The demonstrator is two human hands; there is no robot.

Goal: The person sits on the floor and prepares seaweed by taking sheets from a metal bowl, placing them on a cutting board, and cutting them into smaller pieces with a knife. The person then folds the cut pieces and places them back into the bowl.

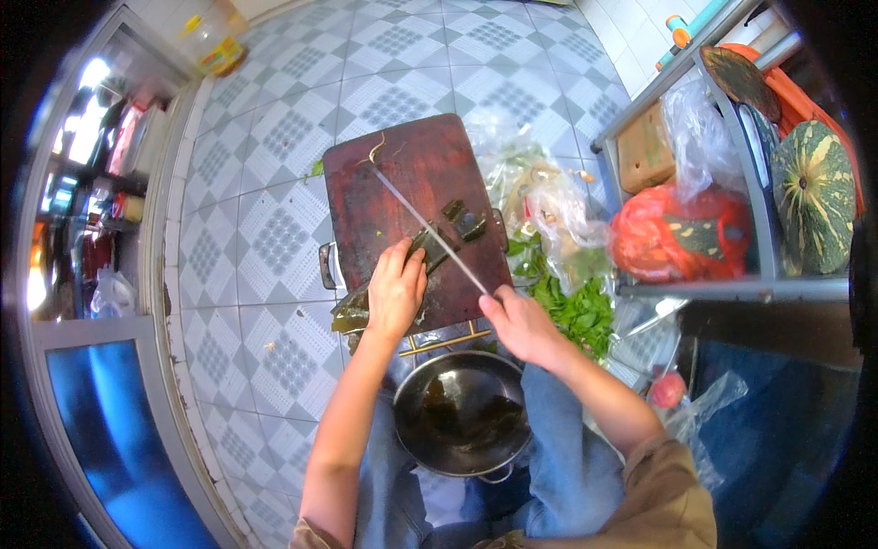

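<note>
A dark red cutting board (411, 165) lies before me. My left hand (398, 285) presses with its fingertips on a strip of dark green kelp-like food (431, 248) on the board. My right hand (518, 319) is closed around the handle end of a long knife (429, 226), seen from above along its thin edge, which crosses the strip. Cut dark green pieces (466, 219) lie to the right of the blade. More of the dark green sheet (351, 310) hangs over the board's lower left edge. A dark metal pan (461, 412) with wet contents stands between my knees.
Plastic bags (559, 213) and leafy greens (576, 305) lie right of the board. A metal rack (734, 291) at the right holds a green pumpkin (813, 195) and a red bag (679, 233). An oil bottle (221, 53) stands at the upper left.
</note>
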